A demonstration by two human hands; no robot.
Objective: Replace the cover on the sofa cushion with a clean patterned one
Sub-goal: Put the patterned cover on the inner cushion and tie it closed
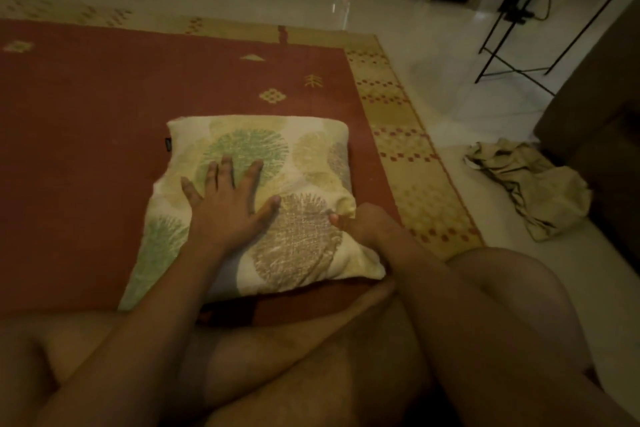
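Cushion point(298, 163) in the patterned cover lies flat on the red rug point(86, 121), right in front of my crossed legs. My left hand point(228, 208) presses on its top, palm down, fingers straight and spread, holding nothing. My right hand point(356, 224) has its fingers curled, gripping the cushion's right edge. A crumpled pale cloth point(530, 187) lies well apart on the tiled floor point(433, 114), near a sofa point(595, 149).

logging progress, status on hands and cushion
Left hand flat on patterned cushion. Right hand grips its right edge. Crumpled cloth lies apart on the floor.
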